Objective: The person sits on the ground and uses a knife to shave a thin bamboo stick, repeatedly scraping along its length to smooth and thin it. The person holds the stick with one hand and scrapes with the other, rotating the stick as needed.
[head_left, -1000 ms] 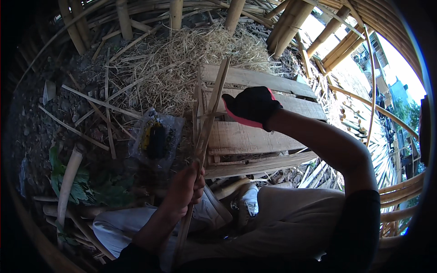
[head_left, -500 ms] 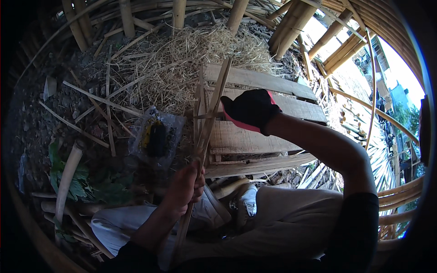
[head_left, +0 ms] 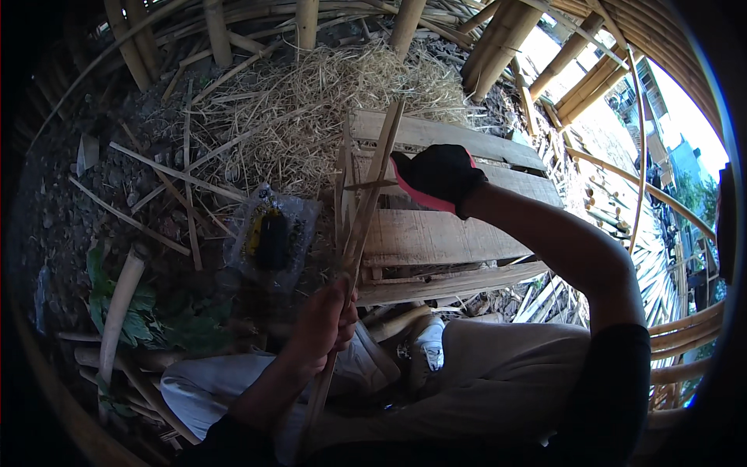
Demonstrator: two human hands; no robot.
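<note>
Held a long, pale bamboo strip on a steep slant, from down by the lap up to the far edge of a slatted wooden crate. Gripped it along its lower part in the bare left hand, with the fingers gathered together and clamped round it, leaving the upper length sticking out beyond the fist. Crossed that upper length with a narrow blade, set nearly level and poking out a little past the strip's left side. Closed the gloved right hand at the blade's right end, just beside the strip, in black cloth with a pinkish red edge. Bent the fingers there into a fist, but could not tell each one's place under the dark glove. Could not tell contact from a gap between strip and crate, either.

Had the crate beneath the right hand, with its boards upward. Saw dry straw heaped past it, and to its left a clear plastic bag around something black and yellow. Sat with light trousers in front, near a white shoe. Noticed green leaves and a bamboo stake further left, then bamboo posts along the far side.
</note>
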